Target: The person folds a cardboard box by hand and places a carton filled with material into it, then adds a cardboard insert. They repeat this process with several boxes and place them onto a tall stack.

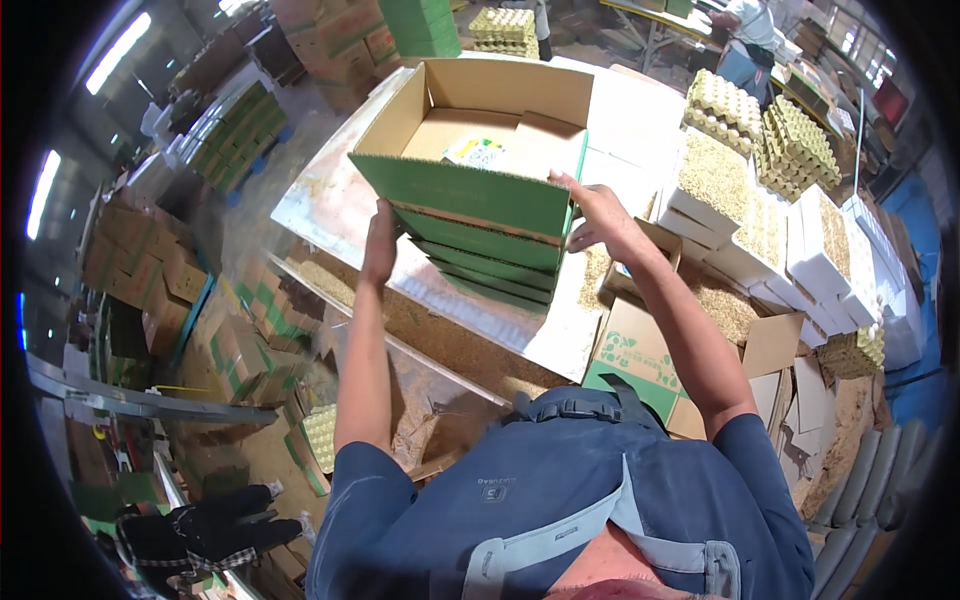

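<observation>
Before me a stack of nested green and brown cardboard boxes (480, 199) rises from a pale worktable (330, 202). The top box stands open upwards, and a printed packet (476, 152) lies inside it on the cardboard. My left hand (380, 244) rests flat against the stack's left front corner. At the right front corner is my right hand (598, 214), its index finger at the top box's rim and its other fingers along the side. Whether either hand bears any weight, I cannot tell.
White foam boxes of husk-like filling (712, 176) stand at the right, with egg trays (724, 112) behind. A flattened printed carton (637, 349) leans below the table's right edge. Cardboard boxes (255, 360) lie at the left. People (750, 45) are at the upper right and lower left.
</observation>
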Demonstrator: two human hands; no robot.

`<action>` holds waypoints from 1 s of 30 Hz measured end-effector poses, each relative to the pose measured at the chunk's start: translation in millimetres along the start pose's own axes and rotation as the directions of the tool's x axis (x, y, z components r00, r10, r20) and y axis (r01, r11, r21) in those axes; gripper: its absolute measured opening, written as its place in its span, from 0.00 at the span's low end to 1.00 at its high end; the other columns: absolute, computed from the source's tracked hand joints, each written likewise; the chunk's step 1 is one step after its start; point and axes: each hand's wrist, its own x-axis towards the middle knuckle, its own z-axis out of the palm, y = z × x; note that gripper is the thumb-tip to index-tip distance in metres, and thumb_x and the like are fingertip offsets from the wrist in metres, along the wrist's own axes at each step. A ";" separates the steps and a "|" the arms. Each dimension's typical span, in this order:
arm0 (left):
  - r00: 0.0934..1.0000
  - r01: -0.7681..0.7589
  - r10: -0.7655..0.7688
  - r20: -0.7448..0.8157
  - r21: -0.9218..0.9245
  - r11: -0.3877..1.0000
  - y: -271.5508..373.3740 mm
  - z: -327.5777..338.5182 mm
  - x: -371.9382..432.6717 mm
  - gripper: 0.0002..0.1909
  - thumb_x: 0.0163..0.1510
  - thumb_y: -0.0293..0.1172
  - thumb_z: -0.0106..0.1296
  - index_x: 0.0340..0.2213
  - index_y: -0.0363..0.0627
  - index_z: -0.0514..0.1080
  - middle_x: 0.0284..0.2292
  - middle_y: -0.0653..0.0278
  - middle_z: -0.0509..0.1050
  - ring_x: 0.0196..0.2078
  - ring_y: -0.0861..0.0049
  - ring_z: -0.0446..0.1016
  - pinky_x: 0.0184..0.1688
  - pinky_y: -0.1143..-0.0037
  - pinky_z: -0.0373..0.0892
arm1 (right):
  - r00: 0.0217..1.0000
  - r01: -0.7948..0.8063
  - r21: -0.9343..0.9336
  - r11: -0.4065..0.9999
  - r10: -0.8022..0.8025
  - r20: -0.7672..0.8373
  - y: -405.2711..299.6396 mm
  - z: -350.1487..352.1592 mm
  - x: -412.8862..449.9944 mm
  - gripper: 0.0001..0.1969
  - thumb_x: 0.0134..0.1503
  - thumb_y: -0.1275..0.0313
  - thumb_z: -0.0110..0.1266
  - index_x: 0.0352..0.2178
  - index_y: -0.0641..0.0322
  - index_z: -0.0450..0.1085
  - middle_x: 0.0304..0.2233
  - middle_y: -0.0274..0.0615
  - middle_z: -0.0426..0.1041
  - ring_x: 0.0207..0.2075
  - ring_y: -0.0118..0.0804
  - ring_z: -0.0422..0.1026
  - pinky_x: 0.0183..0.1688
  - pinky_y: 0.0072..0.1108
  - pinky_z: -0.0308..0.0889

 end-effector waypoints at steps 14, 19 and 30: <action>0.974 0.122 -0.068 0.215 -0.248 0.961 -23.1 -6.1 11.2 0.49 0.59 0.70 0.22 0.64 0.37 0.46 0.64 0.53 0.53 0.66 0.61 0.51 0.66 0.62 0.47 | 1.000 0.000 -0.618 0.786 0.020 0.025 -23.9 -8.2 0.7 0.45 0.54 0.30 0.37 0.31 0.67 0.79 0.22 0.49 0.75 0.27 0.38 0.77 0.37 0.33 0.73; 0.991 0.124 -0.095 0.098 -0.343 0.931 -30.3 -0.5 3.1 0.49 0.59 0.71 0.23 0.60 0.34 0.56 0.62 0.54 0.59 0.64 0.63 0.55 0.66 0.65 0.48 | 0.997 0.017 -0.165 0.986 -0.029 -0.075 23.0 -41.1 -15.9 0.44 0.58 0.37 0.41 0.52 0.75 0.66 0.39 0.59 0.75 0.28 0.40 0.78 0.32 0.27 0.73; 0.970 0.224 -0.177 -0.170 0.325 0.919 -188.8 44.3 -167.8 0.19 0.61 0.40 0.45 0.43 0.39 0.76 0.36 0.59 0.79 0.34 0.74 0.77 0.41 0.72 0.71 | 0.536 -0.612 -0.128 0.781 0.290 -0.793 409.9 -181.3 -200.4 0.31 0.50 0.60 0.56 0.51 0.71 0.67 0.54 0.61 0.67 0.58 0.55 0.63 0.61 0.34 0.58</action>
